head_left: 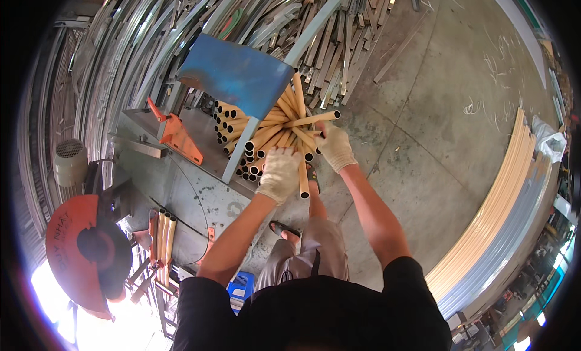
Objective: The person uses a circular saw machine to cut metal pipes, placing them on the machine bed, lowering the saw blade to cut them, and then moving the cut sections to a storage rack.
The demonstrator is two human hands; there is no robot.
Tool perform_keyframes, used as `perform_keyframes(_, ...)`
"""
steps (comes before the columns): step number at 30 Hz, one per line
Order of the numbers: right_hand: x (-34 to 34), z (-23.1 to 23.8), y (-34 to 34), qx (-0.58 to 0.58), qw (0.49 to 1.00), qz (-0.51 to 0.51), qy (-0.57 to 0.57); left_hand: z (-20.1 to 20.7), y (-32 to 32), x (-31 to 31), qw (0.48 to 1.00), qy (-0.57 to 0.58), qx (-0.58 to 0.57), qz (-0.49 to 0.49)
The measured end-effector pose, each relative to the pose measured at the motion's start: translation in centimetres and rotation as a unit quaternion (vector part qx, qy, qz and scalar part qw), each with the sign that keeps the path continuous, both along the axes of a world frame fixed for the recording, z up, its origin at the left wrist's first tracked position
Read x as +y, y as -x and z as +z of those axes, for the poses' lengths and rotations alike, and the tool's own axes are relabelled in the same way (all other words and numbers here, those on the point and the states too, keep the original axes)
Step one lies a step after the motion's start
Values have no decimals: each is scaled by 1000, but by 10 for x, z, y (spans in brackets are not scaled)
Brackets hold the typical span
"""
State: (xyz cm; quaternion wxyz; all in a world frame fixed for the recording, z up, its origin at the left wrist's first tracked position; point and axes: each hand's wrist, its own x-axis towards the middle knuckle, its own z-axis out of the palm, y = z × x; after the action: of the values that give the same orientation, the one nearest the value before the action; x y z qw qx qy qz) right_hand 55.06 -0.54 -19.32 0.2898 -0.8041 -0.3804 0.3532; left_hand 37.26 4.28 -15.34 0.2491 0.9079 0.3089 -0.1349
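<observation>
Short tan tubes (278,135), round with dark hollow ends, lie in a fanned, crossing pile on a grey metal machine bed (196,124). My left hand (281,174), in a pale work glove, has its fingers curled over tubes at the near side of the pile. One tube (303,178) points toward me just right of that hand. Also gloved, my right hand (336,147) is closed at the pile's right side, around a tube end as far as I can see. Above its knuckles, another tube (321,118) sticks out to the right. The pile hides part of the fingers of both hands.
A blue metal plate (239,72) on grey bars overhangs the pile. Left are an orange bracket (179,140), a motor (70,163) and a red round guard (72,251). Metal lengths (327,48) lie behind; long tan tubes (484,211) are stacked right.
</observation>
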Motion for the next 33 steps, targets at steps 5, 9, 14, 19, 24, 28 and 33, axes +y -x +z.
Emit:
perform_keyframes(5,-5,-14,-26,208,975,-83,-5,-27,-79,-25,994,75,63,56)
perform_keyframes(9,15,-8,-28,281,959,-30,3,-91,-105,-18,963,70,260,6)
perform_keyframes(14,14,-10,-56,127,991,-26,19,-91,-52,-9,996,55,65,23)
perform_keyframes(19,-36,-12,-23,91,995,-37,-34,-65,-48,-14,994,71,58,60)
perform_keyframes(24,-32,-12,-26,102,991,-84,-20,-61,-41,-10,993,74,79,51)
perform_keyframes(28,-20,-11,1,103,991,-29,-84,-11,-51,2,991,90,86,51)
perform_keyframes(33,-13,3,52,110,991,69,11,-15,16,33,997,-10,71,32)
